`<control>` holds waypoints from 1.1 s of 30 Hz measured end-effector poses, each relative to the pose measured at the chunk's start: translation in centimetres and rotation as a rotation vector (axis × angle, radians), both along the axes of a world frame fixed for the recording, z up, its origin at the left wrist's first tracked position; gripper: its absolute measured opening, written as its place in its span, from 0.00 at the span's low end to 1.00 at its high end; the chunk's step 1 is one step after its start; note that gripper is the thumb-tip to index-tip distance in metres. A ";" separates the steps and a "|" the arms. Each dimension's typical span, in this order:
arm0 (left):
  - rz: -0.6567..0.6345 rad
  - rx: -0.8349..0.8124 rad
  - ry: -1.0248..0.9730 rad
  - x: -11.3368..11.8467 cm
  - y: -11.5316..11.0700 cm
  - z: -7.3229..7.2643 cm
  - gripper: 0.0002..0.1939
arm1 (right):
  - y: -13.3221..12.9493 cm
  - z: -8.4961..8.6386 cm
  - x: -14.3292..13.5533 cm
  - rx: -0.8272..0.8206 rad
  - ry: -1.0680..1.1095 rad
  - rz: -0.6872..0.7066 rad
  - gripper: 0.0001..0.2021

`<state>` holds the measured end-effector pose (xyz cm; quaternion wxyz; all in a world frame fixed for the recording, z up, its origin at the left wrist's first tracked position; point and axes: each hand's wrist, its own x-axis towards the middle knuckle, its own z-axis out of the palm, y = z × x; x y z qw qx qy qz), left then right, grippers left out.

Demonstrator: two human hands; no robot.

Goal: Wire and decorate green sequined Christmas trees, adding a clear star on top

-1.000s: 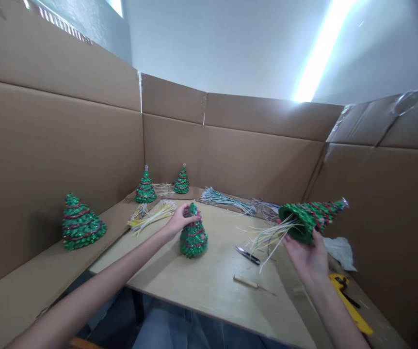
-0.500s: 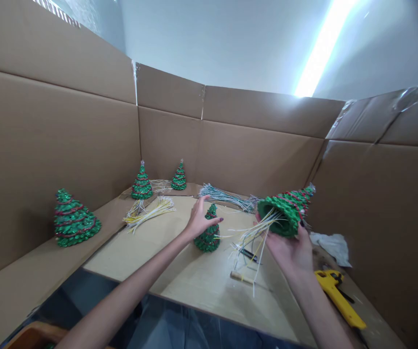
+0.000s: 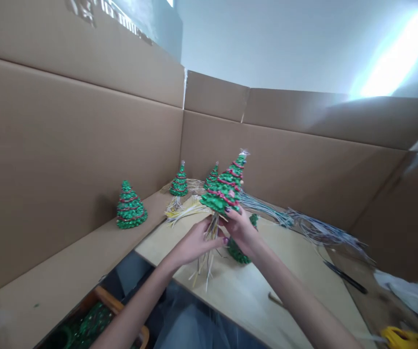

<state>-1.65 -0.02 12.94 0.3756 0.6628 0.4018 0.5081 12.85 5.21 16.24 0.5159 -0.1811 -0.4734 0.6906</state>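
Green Christmas tree [image 3: 221, 191] tilted above table [image 3: 231, 295]; left hand [image 3: 194, 242] pinches its dangling strands [image 3: 208, 266], right hand [image 3: 243, 230] grips the base. Loose pinch could spill strands; low sweep might topple standing tree [image 3: 238, 252].

Your L hand [image 3: 192, 242] and R hand [image 3: 243, 231] are v. close together, approx. mid-view, fingers bent in grips. Your L thumb points twd the R hand; dark polish shows on nails of both. Your bare L forearm [image 3: 141, 298] slants up-R from the bottom edge, your bare R forearm [image 3: 296, 295] up-L.
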 end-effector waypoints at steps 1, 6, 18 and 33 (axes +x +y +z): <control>0.076 -0.012 -0.016 -1.3 0.2 -0.9 0.20 | 0.6 -0.4 -2.0 0.008 -0.010 0.028 0.18; 0.281 -0.130 -0.077 -8.1 1.3 -5.5 0.16 | 4.2 -3.2 -11.2 0.037 -0.106 0.079 0.11; 0.617 -0.364 0.111 -17.2 5.1 -8.7 0.18 | 12.2 -9.4 -24.3 0.159 -0.461 -0.055 0.17; 0.829 -0.517 0.705 -17.7 5.7 -7.0 0.17 | 16.1 -13.0 -28.1 0.417 -0.807 -0.176 0.19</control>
